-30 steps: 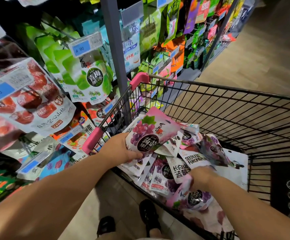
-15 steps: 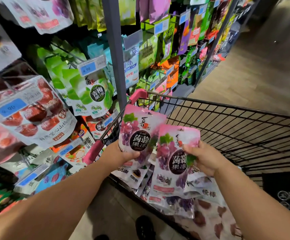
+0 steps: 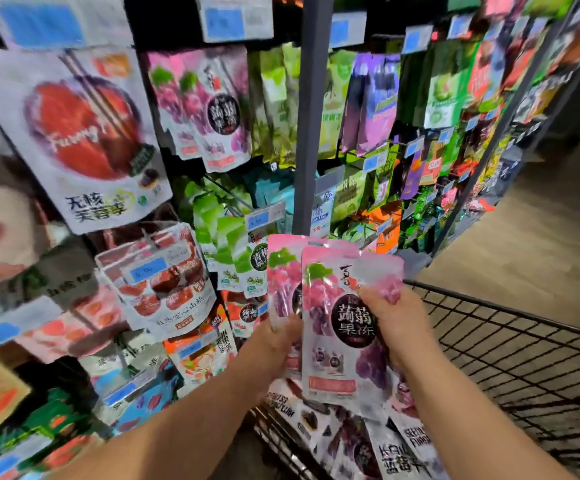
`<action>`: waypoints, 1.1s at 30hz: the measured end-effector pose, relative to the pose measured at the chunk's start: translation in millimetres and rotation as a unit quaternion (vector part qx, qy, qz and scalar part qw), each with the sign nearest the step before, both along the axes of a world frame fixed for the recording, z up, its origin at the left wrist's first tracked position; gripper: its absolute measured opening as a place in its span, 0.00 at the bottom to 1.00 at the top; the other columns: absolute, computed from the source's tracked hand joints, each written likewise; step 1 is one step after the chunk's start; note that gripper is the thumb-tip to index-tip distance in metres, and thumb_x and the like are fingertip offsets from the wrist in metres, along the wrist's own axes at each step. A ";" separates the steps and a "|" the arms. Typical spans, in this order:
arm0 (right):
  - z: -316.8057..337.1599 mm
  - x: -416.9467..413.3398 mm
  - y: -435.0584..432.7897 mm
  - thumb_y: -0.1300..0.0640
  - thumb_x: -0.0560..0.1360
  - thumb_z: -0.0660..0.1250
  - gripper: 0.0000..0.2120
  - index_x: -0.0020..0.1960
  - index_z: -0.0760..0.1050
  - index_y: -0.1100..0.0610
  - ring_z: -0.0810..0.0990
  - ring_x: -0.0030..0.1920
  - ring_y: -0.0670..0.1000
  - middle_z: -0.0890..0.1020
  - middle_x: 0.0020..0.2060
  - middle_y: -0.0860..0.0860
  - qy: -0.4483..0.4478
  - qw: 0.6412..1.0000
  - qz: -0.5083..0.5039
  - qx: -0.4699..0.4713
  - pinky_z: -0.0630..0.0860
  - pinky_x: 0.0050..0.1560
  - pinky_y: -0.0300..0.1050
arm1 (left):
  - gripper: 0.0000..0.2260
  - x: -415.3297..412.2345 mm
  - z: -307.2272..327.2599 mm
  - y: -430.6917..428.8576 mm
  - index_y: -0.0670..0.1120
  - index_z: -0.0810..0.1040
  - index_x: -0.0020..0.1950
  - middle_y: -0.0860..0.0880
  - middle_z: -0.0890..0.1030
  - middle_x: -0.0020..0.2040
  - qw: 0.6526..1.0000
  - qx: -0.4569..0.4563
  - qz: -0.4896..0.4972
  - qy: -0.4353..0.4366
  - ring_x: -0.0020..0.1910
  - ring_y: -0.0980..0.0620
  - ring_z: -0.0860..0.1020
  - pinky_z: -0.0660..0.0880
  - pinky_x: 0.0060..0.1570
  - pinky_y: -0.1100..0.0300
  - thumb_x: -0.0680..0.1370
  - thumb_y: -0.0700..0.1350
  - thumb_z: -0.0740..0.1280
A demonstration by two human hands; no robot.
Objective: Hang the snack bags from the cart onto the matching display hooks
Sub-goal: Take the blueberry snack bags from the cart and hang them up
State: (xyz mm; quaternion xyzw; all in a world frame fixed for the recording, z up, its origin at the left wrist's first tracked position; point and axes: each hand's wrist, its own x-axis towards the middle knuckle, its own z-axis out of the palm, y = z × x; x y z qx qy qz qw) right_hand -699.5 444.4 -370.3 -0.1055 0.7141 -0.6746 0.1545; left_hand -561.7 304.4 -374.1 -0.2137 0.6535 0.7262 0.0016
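both hands grip pink grape bags upright at centre frame, above the cart: left hand on the rear bag, right hand on the front bag. matching bags hang up and left, probably nearer the left hand; that area is blurred.

Left hand grips pink grape-print jelly pouch; right hand grips second identical pouch, overlapping in front. Both upright above black wire cart. Matching pink grape pouches hang upper shelf.
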 end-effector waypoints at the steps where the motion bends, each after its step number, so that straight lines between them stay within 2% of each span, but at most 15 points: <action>1: 5.2 1.7 -6.5 0.58 0.72 0.72 0.10 0.33 0.76 0.52 0.80 0.37 0.54 0.82 0.30 0.47 0.014 1.000 0.000 0.004 0.76 0.45 0.50 | 0.11 3.4 4.2 -3.9 0.45 0.82 0.42 0.48 0.86 0.36 1.000 0.021 0.004 0.010 0.34 0.54 0.84 0.79 0.34 0.62 0.72 0.52 0.69; 2: 11.5 3.9 -13.1 0.56 0.71 0.73 0.10 0.33 0.75 0.53 0.79 0.37 0.54 0.80 0.29 0.47 0.025 1.000 0.007 0.005 0.74 0.44 0.49 | 0.09 5.6 6.4 -8.6 0.45 0.82 0.44 0.45 0.86 0.39 0.999 0.029 0.010 0.016 0.37 0.50 0.85 0.80 0.35 0.58 0.70 0.49 0.71; 5: 30.1 8.3 -32.3 0.55 0.72 0.72 0.08 0.41 0.77 0.58 0.82 0.42 0.58 0.84 0.38 0.57 0.047 0.998 0.037 0.001 0.78 0.47 0.54 | 0.20 11.3 18.9 -18.7 0.43 0.77 0.53 0.44 0.86 0.43 0.999 0.020 0.041 0.020 0.41 0.46 0.85 0.81 0.38 0.53 0.67 0.49 0.78; 9: 50.3 8.7 -56.8 0.54 0.71 0.73 0.05 0.41 0.79 0.53 0.83 0.44 0.58 0.84 0.38 0.52 0.047 0.996 0.073 -0.028 0.79 0.50 0.56 | 0.22 15.3 30.9 -32.8 0.51 0.78 0.59 0.47 0.85 0.52 0.995 0.008 0.088 0.041 0.52 0.45 0.83 0.79 0.54 0.41 0.68 0.53 0.76; 12: 68.9 9.9 -72.7 0.53 0.71 0.74 0.04 0.43 0.81 0.51 0.85 0.45 0.58 0.86 0.40 0.53 0.046 0.993 0.100 -0.038 0.80 0.54 0.61 | 0.23 18.3 43.2 -39.9 0.55 0.78 0.59 0.51 0.85 0.53 0.987 0.005 0.151 0.055 0.53 0.47 0.83 0.78 0.56 0.41 0.66 0.56 0.78; 14: 81.4 6.5 -82.5 0.54 0.69 0.77 0.09 0.43 0.80 0.57 0.85 0.46 0.61 0.86 0.41 0.56 0.037 0.991 0.121 -0.052 0.78 0.55 0.65 | 0.31 16.9 51.4 -44.0 0.53 0.76 0.64 0.51 0.84 0.56 0.983 0.001 0.169 0.073 0.57 0.47 0.82 0.75 0.61 0.43 0.64 0.59 0.79; 16: 94.4 2.4 -92.1 0.50 0.64 0.80 0.17 0.44 0.80 0.59 0.84 0.47 0.63 0.86 0.43 0.59 0.020 0.987 0.145 -0.061 0.77 0.56 0.68 | 0.34 13.3 58.9 -49.3 0.53 0.74 0.66 0.52 0.83 0.58 0.979 -0.017 0.182 0.096 0.58 0.49 0.81 0.73 0.64 0.45 0.64 0.59 0.79; 18: 104.5 -6.0 -102.8 0.45 0.57 0.82 0.26 0.46 0.80 0.60 0.84 0.47 0.64 0.86 0.44 0.60 0.012 0.985 0.160 -0.061 0.77 0.57 0.68 | 0.31 8.1 69.4 -53.6 0.52 0.75 0.65 0.52 0.84 0.57 0.975 -0.015 0.193 0.112 0.57 0.50 0.81 0.74 0.63 0.47 0.65 0.56 0.79; 19: 109.7 -10.4 -108.0 0.46 0.57 0.82 0.25 0.47 0.81 0.60 0.85 0.47 0.63 0.86 0.44 0.59 0.008 0.984 0.164 -0.064 0.77 0.57 0.67 | 0.30 5.7 72.7 -56.1 0.52 0.75 0.64 0.51 0.84 0.56 0.973 -0.016 0.201 0.115 0.56 0.50 0.82 0.74 0.62 0.47 0.65 0.55 0.79; 23: 130.2 -30.6 -128.4 0.60 0.67 0.77 0.11 0.48 0.82 0.62 0.85 0.44 0.61 0.87 0.41 0.58 -0.001 0.983 0.166 -0.079 0.80 0.55 0.60 | 0.31 -8.1 86.0 -63.4 0.54 0.76 0.63 0.52 0.84 0.55 0.965 -0.017 0.226 0.136 0.56 0.49 0.82 0.74 0.63 0.45 0.63 0.57 0.80; 27: 150.6 -51.8 -148.2 0.59 0.67 0.78 0.09 0.45 0.83 0.60 0.85 0.43 0.59 0.87 0.40 0.57 0.008 0.981 0.185 -0.051 0.81 0.52 0.56 | 0.27 -21.9 93.6 -75.3 0.56 0.76 0.61 0.55 0.84 0.55 0.957 -0.038 0.248 0.145 0.56 0.53 0.81 0.74 0.63 0.48 0.65 0.56 0.79; 29: 161.2 -61.8 -158.5 0.60 0.68 0.77 0.08 0.45 0.83 0.61 0.84 0.41 0.57 0.86 0.40 0.56 0.018 0.982 0.184 -0.039 0.80 0.47 0.50 | 0.28 -28.2 97.0 -84.6 0.57 0.75 0.62 0.55 0.84 0.56 0.953 -0.051 0.262 0.145 0.56 0.55 0.81 0.75 0.62 0.51 0.65 0.57 0.79; 31: 169.0 -69.3 -170.4 0.62 0.70 0.75 0.08 0.48 0.82 0.62 0.84 0.41 0.58 0.86 0.40 0.57 0.022 0.983 0.175 -0.052 0.80 0.46 0.50 | 0.24 -36.6 97.8 -96.7 0.53 0.77 0.62 0.54 0.84 0.54 0.952 -0.052 0.261 0.153 0.53 0.55 0.82 0.77 0.57 0.55 0.67 0.53 0.78; 33: 174.3 -73.0 -183.6 0.63 0.70 0.75 0.07 0.48 0.82 0.61 0.84 0.43 0.59 0.86 0.40 0.57 0.038 0.984 0.162 -0.062 0.80 0.50 0.54 | 0.18 -42.4 102.6 -106.4 0.52 0.78 0.59 0.56 0.85 0.50 0.949 -0.058 0.258 0.171 0.50 0.59 0.83 0.78 0.48 0.65 0.71 0.46 0.76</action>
